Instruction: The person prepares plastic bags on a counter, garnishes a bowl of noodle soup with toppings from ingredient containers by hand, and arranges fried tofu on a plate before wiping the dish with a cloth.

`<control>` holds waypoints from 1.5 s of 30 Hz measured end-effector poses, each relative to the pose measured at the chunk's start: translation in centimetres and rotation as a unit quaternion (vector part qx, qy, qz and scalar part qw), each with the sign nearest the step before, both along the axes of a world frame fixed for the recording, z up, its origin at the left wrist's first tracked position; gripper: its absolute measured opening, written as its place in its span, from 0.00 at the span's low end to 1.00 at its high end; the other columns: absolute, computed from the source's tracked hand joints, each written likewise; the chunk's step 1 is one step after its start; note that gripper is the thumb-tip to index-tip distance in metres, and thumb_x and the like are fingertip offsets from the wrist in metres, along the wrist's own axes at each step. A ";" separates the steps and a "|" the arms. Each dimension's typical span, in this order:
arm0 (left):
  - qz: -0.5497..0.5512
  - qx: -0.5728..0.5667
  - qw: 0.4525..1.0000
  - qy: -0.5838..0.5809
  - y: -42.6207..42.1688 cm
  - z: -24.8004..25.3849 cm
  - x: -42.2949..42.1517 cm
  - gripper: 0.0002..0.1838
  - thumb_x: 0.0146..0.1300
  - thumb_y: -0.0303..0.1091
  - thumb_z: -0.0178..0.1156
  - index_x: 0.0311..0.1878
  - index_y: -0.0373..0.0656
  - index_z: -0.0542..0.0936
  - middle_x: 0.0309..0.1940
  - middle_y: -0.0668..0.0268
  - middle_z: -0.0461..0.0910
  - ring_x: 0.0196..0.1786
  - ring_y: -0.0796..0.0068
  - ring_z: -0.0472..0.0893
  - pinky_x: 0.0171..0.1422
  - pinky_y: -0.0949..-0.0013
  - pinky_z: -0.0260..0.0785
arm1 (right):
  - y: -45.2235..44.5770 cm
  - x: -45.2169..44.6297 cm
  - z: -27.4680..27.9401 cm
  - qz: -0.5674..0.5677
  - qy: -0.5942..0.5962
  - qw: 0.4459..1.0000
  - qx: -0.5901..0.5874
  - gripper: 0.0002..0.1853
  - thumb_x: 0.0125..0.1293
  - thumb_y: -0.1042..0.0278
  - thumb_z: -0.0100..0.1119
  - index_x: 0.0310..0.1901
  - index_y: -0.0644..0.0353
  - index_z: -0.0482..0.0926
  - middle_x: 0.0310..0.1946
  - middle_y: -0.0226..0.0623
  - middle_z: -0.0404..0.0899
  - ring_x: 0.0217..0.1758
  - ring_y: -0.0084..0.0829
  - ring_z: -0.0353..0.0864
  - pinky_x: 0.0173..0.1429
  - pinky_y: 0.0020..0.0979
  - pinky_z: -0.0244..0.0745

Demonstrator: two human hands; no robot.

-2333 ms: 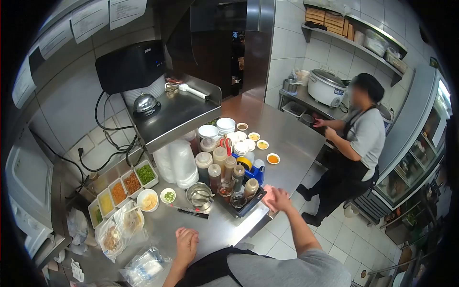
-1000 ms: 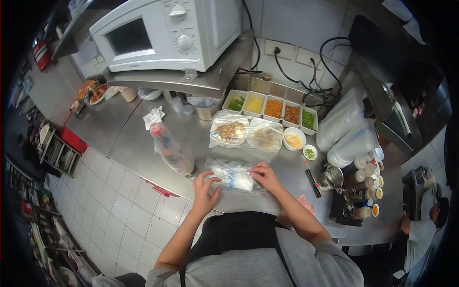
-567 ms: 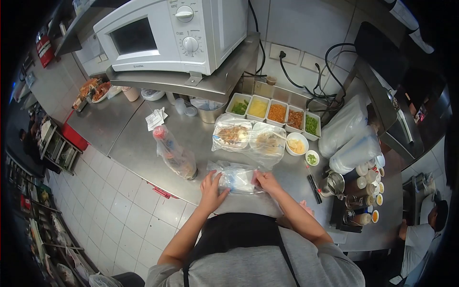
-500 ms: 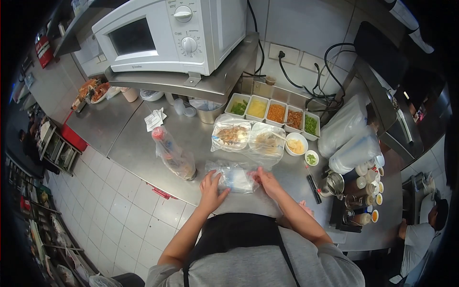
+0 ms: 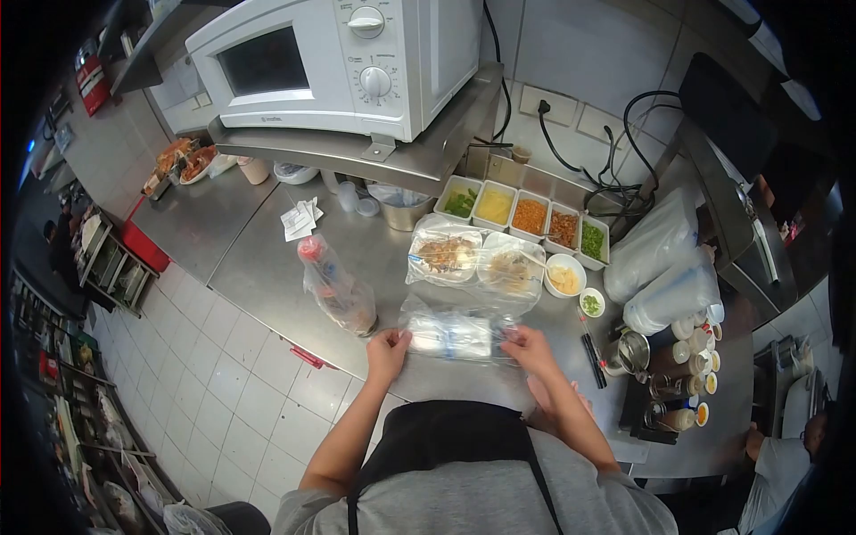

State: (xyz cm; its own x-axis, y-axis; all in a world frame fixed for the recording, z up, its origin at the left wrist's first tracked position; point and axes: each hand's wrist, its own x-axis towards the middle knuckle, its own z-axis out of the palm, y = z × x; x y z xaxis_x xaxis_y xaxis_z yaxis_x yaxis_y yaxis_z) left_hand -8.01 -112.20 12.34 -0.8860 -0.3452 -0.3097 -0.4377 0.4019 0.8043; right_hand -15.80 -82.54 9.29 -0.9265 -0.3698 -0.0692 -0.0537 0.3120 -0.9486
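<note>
A clear plastic bag (image 5: pixel 450 336) with a whitish, blue-marked middle lies flat on the steel counter in front of me. My left hand (image 5: pixel 388 351) is closed on its left edge, fingertips pinched together. At the bag's right edge, my right hand (image 5: pixel 528 346) pinches the plastic between thumb and fingers. Just beyond it sit two white food containers, the left one (image 5: pixel 446 259) and the right one (image 5: pixel 511 265), covered by clear plastic. To the left, another clear bag (image 5: pixel 343 299) stands around something with a red top (image 5: pixel 310 248).
Several topping tubs (image 5: pixel 532 214) line the back beside a steel pot (image 5: pixel 406 209). A white bowl (image 5: pixel 563 276) and small cup (image 5: pixel 592 302) stand right, near a black marker (image 5: pixel 594 359) and condiment bottles (image 5: pixel 673 388). A microwave (image 5: pixel 330 71) sits on the shelf above. Another person (image 5: pixel 776 473) is far right.
The plastic bag is now spread wider and flatter. My hands have moved to its two side edges, the left one from lying over it to pinching it. The view has shifted slightly.
</note>
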 end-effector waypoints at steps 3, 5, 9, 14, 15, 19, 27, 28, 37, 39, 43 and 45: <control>0.052 0.116 0.976 0.175 0.1 -1.8 -0.1 0.11 0.59 0.31 0.57 0.43 0.35 0.76 0.37 0.65 0.77 0.39 0.83 0.72 0.47 0.75 0.64 | 5.3 -0.2 0.5 -0.047 0.025 0.998 0.028 0.21 0.53 0.72 0.64 0.50 0.64 0.74 0.31 0.32 0.80 0.34 0.24 0.77 0.39 0.25 0.73; 0.009 0.193 0.934 0.302 0.7 -1.0 -0.3 0.10 0.60 0.30 0.55 0.42 0.36 0.76 0.36 0.67 0.77 0.38 0.83 0.72 0.45 0.75 0.64 | 6.7 0.9 4.8 -0.054 0.012 0.975 0.217 0.30 0.51 0.66 0.66 0.57 0.65 0.68 0.43 0.40 0.77 0.43 0.31 0.77 0.45 0.31 0.73; -0.080 0.365 0.859 0.350 2.8 7.4 0.6 0.08 0.61 0.27 0.50 0.40 0.37 0.76 0.35 0.70 0.76 0.39 0.80 0.73 0.46 0.74 0.65 | 4.8 2.6 11.2 -0.127 0.210 0.903 0.353 0.49 0.44 0.58 0.71 0.66 0.63 0.55 0.60 0.55 0.63 0.61 0.43 0.66 0.62 0.41 0.61; -0.346 0.242 0.853 0.307 2.6 12.1 -0.3 0.10 0.61 0.27 0.49 0.44 0.37 0.74 0.36 0.68 0.76 0.44 0.77 0.74 0.49 0.73 0.67 | -3.7 2.8 16.6 0.103 0.221 0.967 -0.069 0.41 0.50 0.57 0.68 0.63 0.62 0.59 0.58 0.44 0.66 0.62 0.36 0.64 0.63 0.39 0.60; -0.381 0.213 0.850 0.295 2.8 12.4 -0.4 0.10 0.62 0.28 0.51 0.44 0.37 0.74 0.36 0.68 0.77 0.45 0.77 0.75 0.50 0.73 0.68 | -5.3 3.1 17.7 0.126 0.199 0.971 -0.036 0.36 0.52 0.60 0.68 0.61 0.62 0.63 0.54 0.43 0.70 0.57 0.34 0.69 0.59 0.37 0.64; -0.282 0.341 0.870 0.216 3.5 12.5 0.9 0.15 0.61 0.34 0.56 0.49 0.38 0.73 0.40 0.66 0.76 0.44 0.77 0.75 0.50 0.72 0.69 | -6.4 1.6 17.2 0.036 0.026 0.993 -0.105 0.16 0.59 0.66 0.64 0.47 0.60 0.74 0.35 0.29 0.79 0.34 0.21 0.77 0.38 0.24 0.73; -0.075 0.669 0.730 0.118 3.6 6.9 3.2 0.15 0.59 0.34 0.62 0.49 0.40 0.76 0.41 0.66 0.79 0.42 0.79 0.78 0.48 0.74 0.70 | -3.2 1.9 14.8 -0.120 0.019 0.946 -0.300 0.10 0.62 0.67 0.59 0.43 0.57 0.73 0.32 0.25 0.76 0.32 0.17 0.74 0.36 0.22 0.70; -0.059 0.631 0.761 0.138 3.9 6.5 2.8 0.14 0.59 0.34 0.62 0.47 0.40 0.77 0.39 0.67 0.80 0.41 0.80 0.78 0.48 0.75 0.70 | -2.8 2.3 13.8 -0.111 0.013 0.948 -0.298 0.12 0.62 0.67 0.59 0.45 0.58 0.72 0.34 0.26 0.76 0.34 0.18 0.75 0.39 0.22 0.71; -0.219 0.237 0.922 0.216 2.6 10.9 1.0 0.09 0.57 0.29 0.63 0.39 0.35 0.79 0.31 0.67 0.81 0.35 0.82 0.78 0.42 0.76 0.71 | -3.2 4.0 17.2 -0.031 0.361 0.931 -0.035 0.50 0.45 0.60 0.73 0.66 0.61 0.52 0.58 0.46 0.63 0.62 0.35 0.61 0.65 0.36 0.55; -0.303 0.142 0.920 0.204 3.4 13.6 1.1 0.10 0.55 0.30 0.65 0.37 0.34 0.79 0.28 0.69 0.80 0.32 0.83 0.76 0.40 0.76 0.69 | -5.9 4.1 18.0 0.069 0.338 0.938 -0.021 0.44 0.46 0.60 0.72 0.63 0.61 0.58 0.56 0.44 0.67 0.58 0.34 0.65 0.63 0.34 0.59; -0.253 0.099 0.920 0.283 3.5 15.1 1.3 0.14 0.52 0.30 0.67 0.39 0.34 0.78 0.26 0.67 0.78 0.30 0.83 0.75 0.39 0.76 0.69 | -6.9 1.8 18.4 0.225 0.093 0.969 0.029 0.24 0.51 0.65 0.70 0.49 0.63 0.74 0.46 0.37 0.76 0.50 0.26 0.72 0.55 0.31 0.68; -0.199 0.164 0.905 0.338 2.8 13.8 1.6 0.14 0.51 0.30 0.68 0.39 0.35 0.77 0.23 0.66 0.77 0.28 0.82 0.75 0.38 0.76 0.69 | -6.7 1.0 17.6 0.145 0.069 0.986 -0.048 0.13 0.55 0.68 0.66 0.40 0.62 0.76 0.42 0.34 0.77 0.46 0.23 0.74 0.52 0.27 0.69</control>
State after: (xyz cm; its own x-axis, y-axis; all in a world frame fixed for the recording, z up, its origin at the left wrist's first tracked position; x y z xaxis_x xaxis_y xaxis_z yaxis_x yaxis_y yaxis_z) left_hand -6.40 -109.36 26.10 -0.9454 0.0559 0.3212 0.3256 0.1111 0.9390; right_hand -14.83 -89.28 26.91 -0.7785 -0.6200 0.0977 -0.2574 0.1733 -0.9506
